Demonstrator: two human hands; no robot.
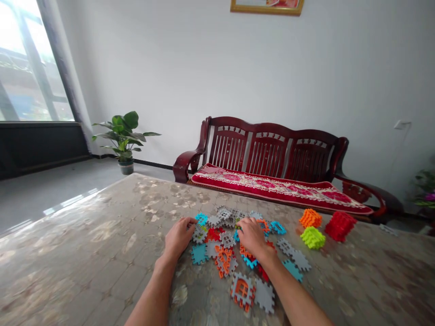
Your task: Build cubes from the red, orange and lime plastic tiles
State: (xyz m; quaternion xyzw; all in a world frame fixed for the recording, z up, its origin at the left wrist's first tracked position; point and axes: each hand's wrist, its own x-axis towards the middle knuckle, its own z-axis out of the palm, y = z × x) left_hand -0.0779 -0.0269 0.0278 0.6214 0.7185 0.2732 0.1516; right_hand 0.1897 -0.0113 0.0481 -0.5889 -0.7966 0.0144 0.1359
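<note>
A loose heap of interlocking plastic puzzle tiles lies before me. At its left edge is my left hand (179, 234), fingers loosely bent and apart, beside a cyan tile (201, 219) and a grey tile (200, 234). My right hand (251, 234) reaches into the heap with its fingers curled down; a speck of green shows at the fingertips, but what they grip is hidden. Around the hands lie a teal square (199, 254), an orange tile (224, 259), red pieces (215, 234) and a grey tile with an orange window (242, 290).
Right of the heap stand an orange cube (310, 218), a yellow-green stack (313, 238) and a red block (340, 226). The table (102, 244) has a patterned cover. Beyond it are a wooden bench (251, 140) and a potted plant (125, 136).
</note>
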